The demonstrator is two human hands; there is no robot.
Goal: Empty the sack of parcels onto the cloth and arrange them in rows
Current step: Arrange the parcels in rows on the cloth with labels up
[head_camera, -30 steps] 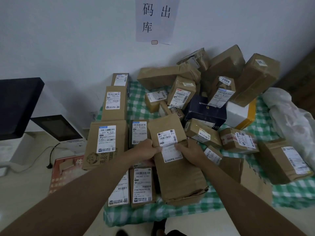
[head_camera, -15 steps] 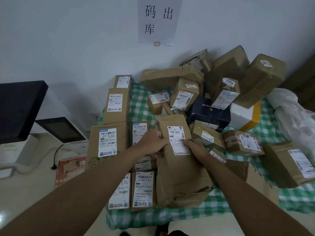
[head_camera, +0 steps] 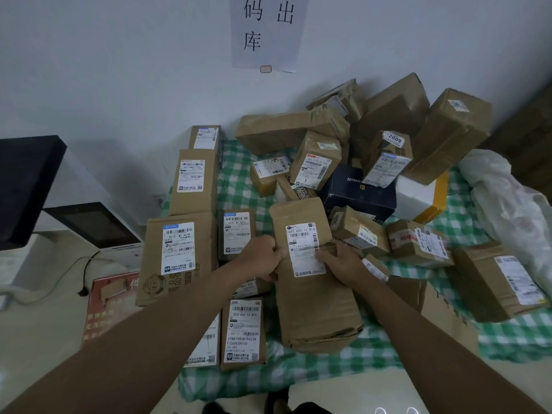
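A long brown cardboard parcel [head_camera: 313,309] with a white label lies lengthwise on the green checked cloth [head_camera: 236,186]. My left hand [head_camera: 263,258] grips its left edge and my right hand [head_camera: 340,262] grips its right edge, thumbs on the label side. To its left, several labelled parcels lie flat in rows: a large one [head_camera: 176,255], a tall one [head_camera: 195,180] and a small one [head_camera: 243,333] near the front. A loose pile of parcels [head_camera: 388,138] fills the back right. The white sack [head_camera: 507,204] lies crumpled at the right.
A dark blue box [head_camera: 358,189] and a white box with yellow tape [head_camera: 418,198] sit in the pile. A white machine with a dark screen [head_camera: 89,228] and a red box [head_camera: 107,300] stand on the floor at the left. The wall is right behind the cloth.
Both hands have turned the long parcel from a slant to nearly straight, and it now sits lined up beside the rows on the left.
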